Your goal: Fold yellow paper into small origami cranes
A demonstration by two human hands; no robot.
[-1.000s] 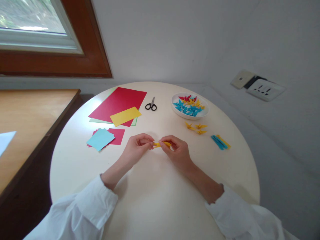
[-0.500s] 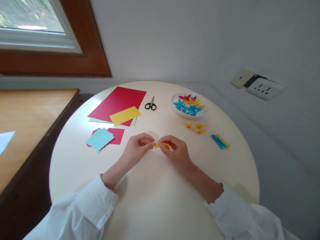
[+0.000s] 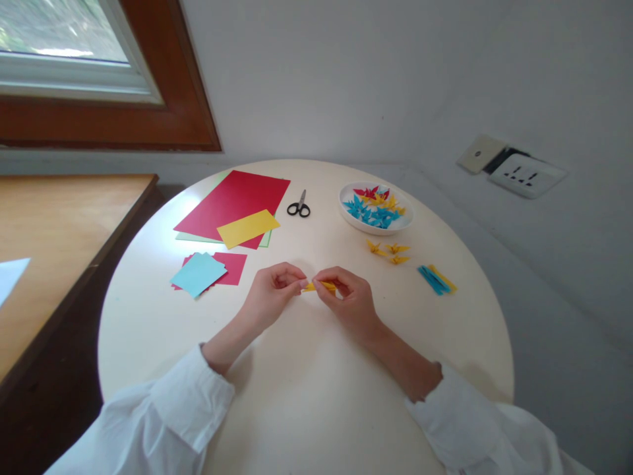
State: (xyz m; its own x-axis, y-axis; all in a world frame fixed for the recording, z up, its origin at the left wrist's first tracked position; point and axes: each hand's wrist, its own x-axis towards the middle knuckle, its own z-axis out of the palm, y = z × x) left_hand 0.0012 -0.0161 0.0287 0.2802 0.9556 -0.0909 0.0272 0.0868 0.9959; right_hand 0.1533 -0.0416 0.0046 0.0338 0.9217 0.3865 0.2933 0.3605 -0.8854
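Observation:
Between my two hands is a small folded yellow paper (image 3: 310, 287), partly hidden by the fingers. My left hand (image 3: 273, 290) pinches its left tip between thumb and forefinger. On the other side my right hand (image 3: 349, 297) grips the paper with thumb and fingertips. Beyond the right hand, three yellow paper cranes (image 3: 397, 249) lie close together on the table. A white round dish (image 3: 350, 227) behind them holds several red, yellow and blue paper cranes (image 3: 372, 214).
Black-handled scissors (image 3: 299, 209) lie at the back of the round white table (image 3: 306, 409). Red sheets (image 3: 232, 198) with a yellow strip (image 3: 248, 228) are at back left, light blue squares (image 3: 200, 274) nearer. Folded blue strips (image 3: 434, 280) and yellow ones lie at right. A wall socket (image 3: 527, 175) is beyond.

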